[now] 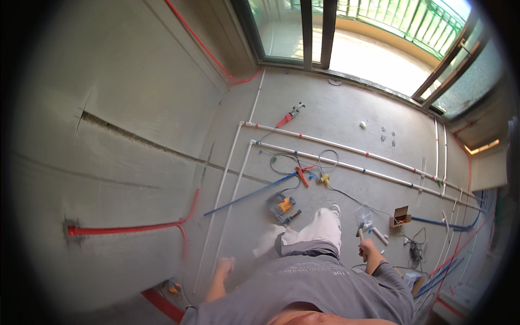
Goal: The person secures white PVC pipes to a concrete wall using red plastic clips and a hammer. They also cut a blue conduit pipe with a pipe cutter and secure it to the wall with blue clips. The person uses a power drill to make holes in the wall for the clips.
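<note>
Above right hand [369, 250], gripped hammer [360, 229]; left hand [225, 266] empty, well apart.

Hammer [359, 229]: handle hidden inside the right hand [368, 249], only the head showing at lower centre-right. Left hand [224, 266]: blurred, fingers not distinguishable, grip cannot be told. Cardboard box [400, 216], right of centre: contents too small to tell; red conduit [162, 305] cut off behind the shoulder at the lower edge.

White pipes [346, 147] cross the concrete floor [346, 116] beside a drill [281, 207], red cutters [303, 174], a cardboard box [400, 215] and red wall conduit [130, 227].
</note>
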Motion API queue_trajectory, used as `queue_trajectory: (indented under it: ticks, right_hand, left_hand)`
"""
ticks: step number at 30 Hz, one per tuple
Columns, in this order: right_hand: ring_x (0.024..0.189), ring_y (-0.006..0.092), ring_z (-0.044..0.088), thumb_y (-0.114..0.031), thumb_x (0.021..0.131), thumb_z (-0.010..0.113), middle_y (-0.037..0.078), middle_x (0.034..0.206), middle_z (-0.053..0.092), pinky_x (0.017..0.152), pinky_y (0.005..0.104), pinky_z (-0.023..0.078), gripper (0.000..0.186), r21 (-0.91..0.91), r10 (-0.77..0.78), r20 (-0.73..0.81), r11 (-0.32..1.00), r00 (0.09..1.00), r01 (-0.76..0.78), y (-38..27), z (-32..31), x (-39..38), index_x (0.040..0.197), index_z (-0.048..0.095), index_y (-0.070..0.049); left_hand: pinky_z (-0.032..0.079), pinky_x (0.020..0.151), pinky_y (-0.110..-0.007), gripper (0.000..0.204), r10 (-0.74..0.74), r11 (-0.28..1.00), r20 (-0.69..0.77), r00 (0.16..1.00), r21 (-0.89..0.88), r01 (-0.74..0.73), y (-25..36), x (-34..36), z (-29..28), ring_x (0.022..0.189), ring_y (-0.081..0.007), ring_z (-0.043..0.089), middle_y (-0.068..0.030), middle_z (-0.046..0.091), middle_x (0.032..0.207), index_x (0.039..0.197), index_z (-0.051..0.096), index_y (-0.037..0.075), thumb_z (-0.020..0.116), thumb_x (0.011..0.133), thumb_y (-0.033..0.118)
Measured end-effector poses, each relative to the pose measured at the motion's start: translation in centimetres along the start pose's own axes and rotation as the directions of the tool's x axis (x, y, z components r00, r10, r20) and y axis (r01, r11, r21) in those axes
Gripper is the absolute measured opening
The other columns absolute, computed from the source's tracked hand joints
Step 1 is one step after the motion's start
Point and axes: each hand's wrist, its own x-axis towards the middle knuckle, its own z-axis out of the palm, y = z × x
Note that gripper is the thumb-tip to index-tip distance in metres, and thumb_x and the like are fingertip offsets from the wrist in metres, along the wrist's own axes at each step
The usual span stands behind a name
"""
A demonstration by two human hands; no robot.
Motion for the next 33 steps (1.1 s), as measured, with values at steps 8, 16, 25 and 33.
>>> queue_trajectory:
  ticks: [8, 16, 25, 33]
  right_hand:
    - [0.053, 0.0257, 0.055, -0.015, 0.103, 0.059, 0.008, 0.067, 0.052, 0.052, 0.0444, 0.050, 0.018, -0.079, 0.103, 0.337, 0.994, 0.936, -0.081, -3.0, -11.3, 8.1, 0.093, 0.058, 0.000]
    - [0.070, 0.0286, 0.071, -0.019, 0.098, 0.067, 0.012, 0.080, 0.072, 0.059, 0.0458, 0.056, 0.018, -0.510, 0.044, 0.373, 0.845, 0.927, 0.165, 0.5, -15.9, 13.7, 0.091, 0.072, -0.004]
    - [0.048, 0.0178, 0.047, -0.017, 0.104, 0.064, 0.007, 0.066, 0.048, 0.040, 0.0357, 0.045, 0.027, -0.482, 0.070, 0.253, 0.874, 0.965, 0.063, -0.9, -15.1, 11.8, 0.086, 0.052, -0.001]
    - [0.053, 0.0190, 0.056, -0.023, 0.103, 0.063, 0.008, 0.071, 0.058, 0.045, 0.0369, 0.052, 0.025, -0.743, -0.168, 0.095, 0.643, 0.981, 0.182, -4.1, -12.7, 2.4, 0.096, 0.063, 0.002]
  left_hand:
    - [0.046, 0.050, -0.030, 0.031, 0.224, 0.940, -0.075, 0.972, 0.281, -0.195, 0.7, -9.3, 17.3, 0.054, -0.0135, 0.058, -0.0046, 0.063, 0.067, 0.074, 0.063, 0.004, 0.075, 0.094, 0.025]
    - [0.044, 0.051, -0.035, 0.043, 0.231, 0.912, -0.151, 0.961, 0.377, -0.160, -2.4, -15.5, 23.6, 0.054, -0.0151, 0.055, -0.0047, 0.060, 0.063, 0.069, 0.065, 0.004, 0.075, 0.095, 0.037]
    - [0.048, 0.061, -0.044, 0.052, -0.012, 0.987, -0.219, 0.976, 0.152, 0.046, -17.0, -21.0, 24.6, 0.059, -0.0267, 0.060, -0.0120, 0.065, 0.065, 0.072, 0.070, 0.001, 0.069, 0.094, 0.048]
    - [0.051, 0.057, -0.042, 0.039, -0.119, 0.979, -0.018, 0.993, 0.164, 0.120, -33.1, -21.7, 30.1, 0.057, -0.0233, 0.061, -0.0145, 0.064, 0.065, 0.075, 0.073, -0.003, 0.075, 0.089, 0.034]
